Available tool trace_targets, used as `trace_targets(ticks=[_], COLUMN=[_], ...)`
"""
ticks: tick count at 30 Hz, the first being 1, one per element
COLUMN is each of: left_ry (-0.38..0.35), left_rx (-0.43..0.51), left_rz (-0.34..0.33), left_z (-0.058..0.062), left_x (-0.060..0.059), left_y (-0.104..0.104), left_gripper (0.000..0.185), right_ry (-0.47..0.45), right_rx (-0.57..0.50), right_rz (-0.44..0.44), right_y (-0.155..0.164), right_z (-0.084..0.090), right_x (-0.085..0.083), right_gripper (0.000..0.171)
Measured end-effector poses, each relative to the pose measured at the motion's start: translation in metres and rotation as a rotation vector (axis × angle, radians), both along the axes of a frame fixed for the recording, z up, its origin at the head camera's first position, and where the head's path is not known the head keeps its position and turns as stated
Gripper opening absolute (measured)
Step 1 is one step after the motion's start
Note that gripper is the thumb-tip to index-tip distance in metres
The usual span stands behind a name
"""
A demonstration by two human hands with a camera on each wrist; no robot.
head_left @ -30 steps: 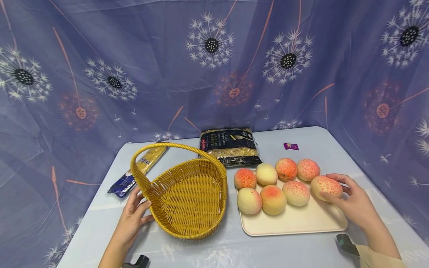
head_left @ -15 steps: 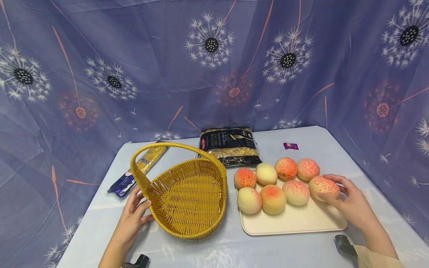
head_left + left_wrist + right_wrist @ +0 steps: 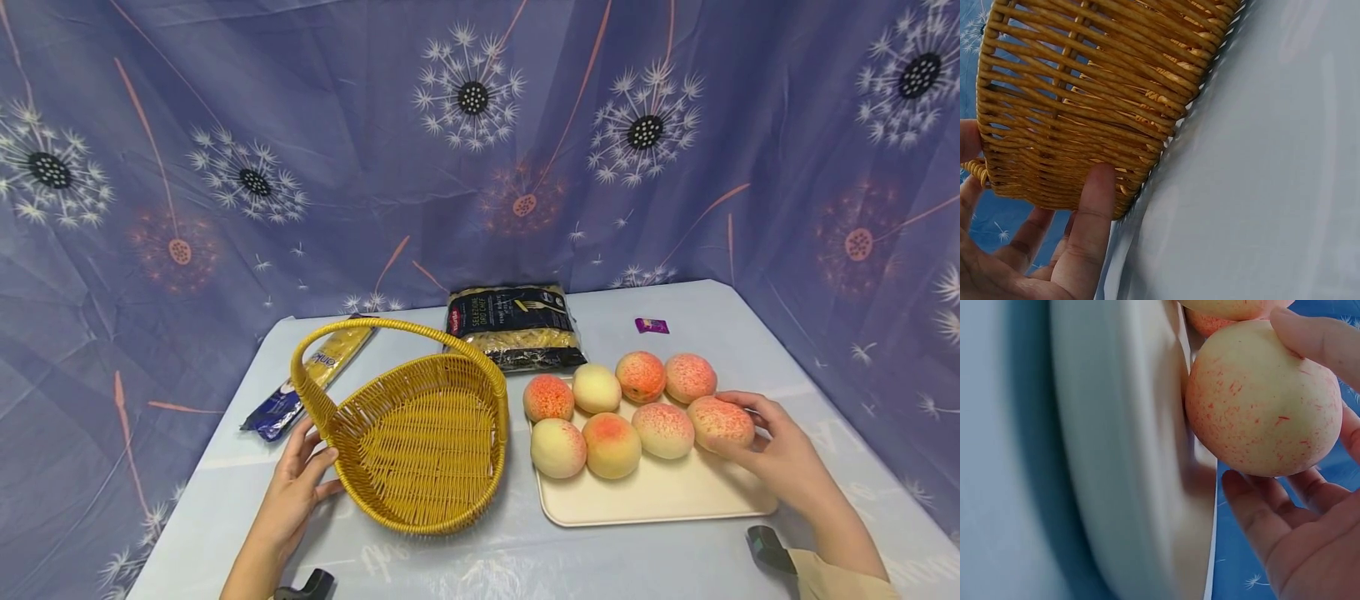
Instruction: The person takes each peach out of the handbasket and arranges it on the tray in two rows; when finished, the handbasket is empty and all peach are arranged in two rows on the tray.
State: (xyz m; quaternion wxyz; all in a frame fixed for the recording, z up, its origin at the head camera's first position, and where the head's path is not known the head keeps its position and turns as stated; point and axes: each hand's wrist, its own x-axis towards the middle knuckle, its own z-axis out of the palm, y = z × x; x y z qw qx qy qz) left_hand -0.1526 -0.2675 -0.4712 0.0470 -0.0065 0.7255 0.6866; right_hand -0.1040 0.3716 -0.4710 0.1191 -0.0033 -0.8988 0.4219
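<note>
At the left of the head view stands a golden wicker basket (image 3: 427, 450) with a tall arched handle; nothing lies in it. My left hand (image 3: 300, 479) holds its left side near the handle's foot, thumb at the rim and fingers along the outer weave (image 3: 1072, 144). On the right, my right hand (image 3: 783, 454) holds a speckled peach (image 3: 722, 423) between thumb and fingers, at the right end of two rows of peaches. The right wrist view shows that peach (image 3: 1266, 400) close up beside the tray's edge. The cream tray (image 3: 652, 500) carries several peaches (image 3: 613, 447).
A dark pasta bag (image 3: 517, 329) lies at the back middle. Behind the basket is a long yellow and blue packet (image 3: 273, 414). A small purple wrapped sweet (image 3: 652, 326) sits at the back right. A dandelion-patterned blue curtain (image 3: 337, 167) hangs behind the table.
My right hand has shifted slightly left with the peach, bringing it closer to the neighbouring peaches. The left hand and the basket look unmoved.
</note>
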Motion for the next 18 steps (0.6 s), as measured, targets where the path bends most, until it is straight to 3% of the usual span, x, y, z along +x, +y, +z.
trace_targets(ticks=[6,10,14,18], left_ry=[0.009,0.045,0.109,0.208], left_rx=[-0.023,-0.103,-0.301,-0.603], left_rz=[0.014,0.027,0.02,0.045], left_z=[0.002,0.006,0.018,0.035], left_x=[0.001,0.004,0.012,0.025], left_y=[0.0,0.001,0.002,0.006], left_gripper=[0.061,0.063,0.066,0.071], right_ry=[-0.003,0.019,0.05,0.097], right_rx=[0.053,0.05,0.055,0.118], right_rz=[-0.002,0.009,0.031,0.031], right_y=[-0.002,-0.003,-0.003,-0.005], right_z=[0.0,0.001,0.004,0.012], right_x=[0.0,0.0,0.0,0.002], right_gripper=[0.07,0.067,0.063,0.063])
